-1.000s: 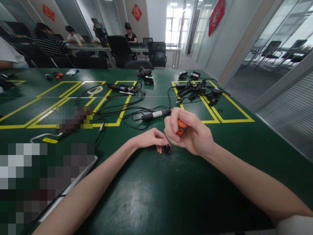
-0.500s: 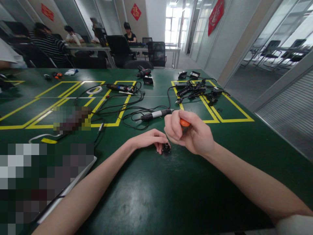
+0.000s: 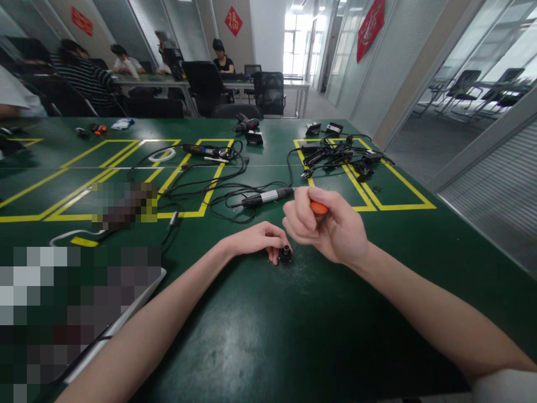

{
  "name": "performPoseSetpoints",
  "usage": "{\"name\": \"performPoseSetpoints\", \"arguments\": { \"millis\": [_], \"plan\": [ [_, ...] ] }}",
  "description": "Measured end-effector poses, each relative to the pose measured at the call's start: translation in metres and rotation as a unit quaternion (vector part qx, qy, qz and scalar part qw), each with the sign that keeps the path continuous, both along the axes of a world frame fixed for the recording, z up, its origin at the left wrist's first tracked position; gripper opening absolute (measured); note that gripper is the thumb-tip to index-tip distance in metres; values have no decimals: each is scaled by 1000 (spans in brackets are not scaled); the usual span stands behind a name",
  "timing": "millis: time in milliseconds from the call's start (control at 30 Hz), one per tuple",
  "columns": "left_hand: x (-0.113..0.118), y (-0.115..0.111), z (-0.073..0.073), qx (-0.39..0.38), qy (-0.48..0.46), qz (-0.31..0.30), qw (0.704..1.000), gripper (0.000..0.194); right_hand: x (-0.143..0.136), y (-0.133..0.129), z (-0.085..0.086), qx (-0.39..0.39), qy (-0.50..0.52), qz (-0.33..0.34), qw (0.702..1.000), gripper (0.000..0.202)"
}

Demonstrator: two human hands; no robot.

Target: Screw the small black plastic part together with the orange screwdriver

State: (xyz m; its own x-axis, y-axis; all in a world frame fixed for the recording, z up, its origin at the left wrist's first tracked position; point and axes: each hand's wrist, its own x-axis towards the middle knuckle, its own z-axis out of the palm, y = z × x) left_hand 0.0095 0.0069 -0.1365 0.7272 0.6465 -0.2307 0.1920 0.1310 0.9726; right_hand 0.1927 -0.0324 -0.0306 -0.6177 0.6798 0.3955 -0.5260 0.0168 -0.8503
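My left hand (image 3: 271,242) rests on the green table with its fingers closed around a small round black part (image 3: 286,256). This part stands upright, with a narrow ring-shaped neck on top and a wider base. Above and to the right of it, my right hand (image 3: 327,224) is closed in a fist around a screwdriver-like handle (image 3: 319,209), orange with a dark section. The fingers cover most of this handle, and no shaft shows. My right hand is apart from the black part.
Beyond my hands lies a grey-and-black pen-shaped power tool (image 3: 266,197) with a coiled cable. Tangled black cables and tools (image 3: 335,154) lie at the back right, a drill (image 3: 246,124) at the far edge. A blurred-out laptop-like object (image 3: 161,275) is at the left. Several people sit beyond.
My right hand has shifted very slightly, showing a little more of the orange handle. My left hand and the black part look unmoved.
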Motion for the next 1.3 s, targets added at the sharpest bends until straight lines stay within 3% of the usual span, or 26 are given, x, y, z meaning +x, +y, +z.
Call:
{"name": "performPoseSetpoints", "arguments": {
  "millis": [200,433,500,600,700,867,1067,1300],
  "plan": [
    [2,-1,0,17,6,3,1000,20,0,-3,-6,11,-4,-6,1000,40],
    [3,-1,-3,31,-7,1,999,19,-9,-6,-20,58,-50,-184,980,30],
    [4,-2,-4,44,-3,10,999,23,-5,-6,-27,105,-116,-256,954,25],
    [4,-6,-5,65,-2,38,997,24,8,-6,-38,231,-257,-309,886,20],
    [5,-12,-6,76,-6,67,995,20,21,-8,-46,247,-341,-331,845,17],
    [5,-25,-7,100,-13,124,987,23,27,-17,-58,180,-324,-306,877,11],
    [-3,-47,-8,130,-13,160,978,20,23,-23,-72,52,-237,-315,918,26],
    [-16,-60,-2,275,49,158,947,48,24,-23,-80,14,-156,-329,931,25]
  ]
}}
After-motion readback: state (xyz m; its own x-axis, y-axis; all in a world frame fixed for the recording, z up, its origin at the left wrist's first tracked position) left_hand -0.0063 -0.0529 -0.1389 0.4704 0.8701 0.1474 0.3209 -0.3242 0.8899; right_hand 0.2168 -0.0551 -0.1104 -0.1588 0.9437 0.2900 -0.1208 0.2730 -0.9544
